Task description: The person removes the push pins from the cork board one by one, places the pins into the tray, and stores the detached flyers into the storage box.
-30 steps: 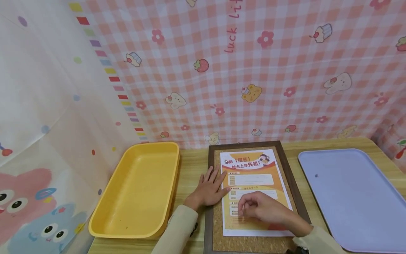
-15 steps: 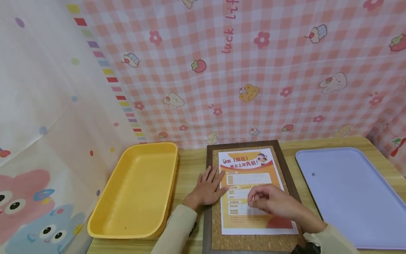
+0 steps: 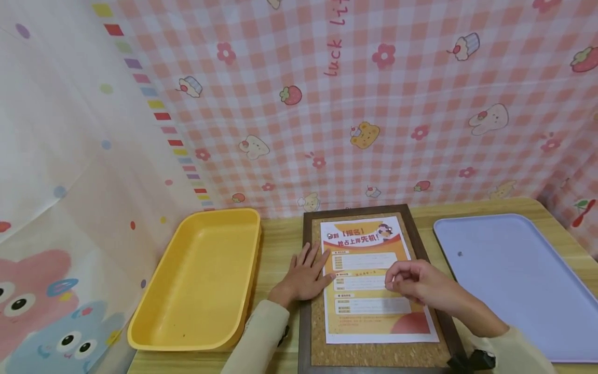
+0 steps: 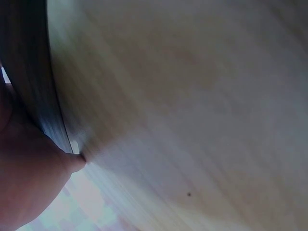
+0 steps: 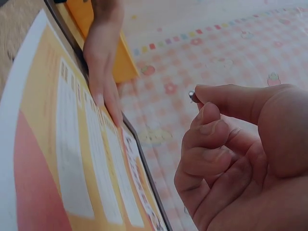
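A printed orange-and-white sheet of paper (image 3: 364, 324) lies on a cork board (image 3: 378, 357) with a dark wooden frame. My left hand (image 3: 302, 278) rests with spread fingers across the board's left frame, its fingertips on the sheet's left edge. My right hand (image 3: 422, 285) is raised over the right side of the sheet. Between thumb and forefinger it pinches a small silver thumbtack (image 5: 192, 96), which the fingers hide in the head view. In the left wrist view, part of the left hand (image 4: 33, 178) shows beside the dark frame (image 4: 29, 57).
A deep yellow tray (image 3: 254, 259) stands left of the board on the wooden table (image 3: 275, 234). To the right lies a shallow lilac tray (image 3: 514, 280) with a small dark metal piece (image 3: 460, 254) on it. A pink checked cloth (image 3: 280, 135) hangs behind the table.
My right hand, still pinching, has moved right and slightly up, from the lower middle of the sheet to over its right edge. My left hand has stayed in place.
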Motion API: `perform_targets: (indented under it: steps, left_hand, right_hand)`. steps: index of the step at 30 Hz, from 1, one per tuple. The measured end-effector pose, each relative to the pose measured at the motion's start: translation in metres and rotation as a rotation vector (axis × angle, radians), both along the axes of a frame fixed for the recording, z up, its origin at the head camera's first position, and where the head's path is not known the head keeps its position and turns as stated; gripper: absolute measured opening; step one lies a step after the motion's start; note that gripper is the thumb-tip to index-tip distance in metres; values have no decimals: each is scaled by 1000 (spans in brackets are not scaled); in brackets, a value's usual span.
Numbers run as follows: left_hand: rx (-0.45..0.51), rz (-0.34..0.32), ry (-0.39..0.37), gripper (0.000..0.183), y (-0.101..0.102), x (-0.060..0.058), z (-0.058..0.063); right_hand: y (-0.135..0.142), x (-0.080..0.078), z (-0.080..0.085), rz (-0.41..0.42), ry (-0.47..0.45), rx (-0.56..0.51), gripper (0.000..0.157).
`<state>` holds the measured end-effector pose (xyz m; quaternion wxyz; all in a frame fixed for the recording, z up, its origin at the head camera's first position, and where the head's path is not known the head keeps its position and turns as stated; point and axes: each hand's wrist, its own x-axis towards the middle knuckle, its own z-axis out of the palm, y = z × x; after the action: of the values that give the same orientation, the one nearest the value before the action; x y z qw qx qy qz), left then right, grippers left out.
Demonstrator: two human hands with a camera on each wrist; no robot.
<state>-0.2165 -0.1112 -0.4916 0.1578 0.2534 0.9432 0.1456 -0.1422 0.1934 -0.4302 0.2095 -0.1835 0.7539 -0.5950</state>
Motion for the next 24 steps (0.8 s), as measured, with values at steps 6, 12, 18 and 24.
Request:
perform_targets:
  steps: [6,12,18,24]
  left_hand:
    - [14,-2,-11,67,-1,-2,-2]
    - [6,-2,-10,68,-2,-2,-2]
    - [30,-8,-9,68,-1,-2,0]
    - [-9,5,-9,68,-2,-3,-5]
  right_hand:
    - [22,-4,1,-54,14,21,20]
    - [40,-10,2,-104,47,26,18]
    - [55,-13,2,-193,22,64,19]
    - [69,-16,-1,-259,28,42,11]
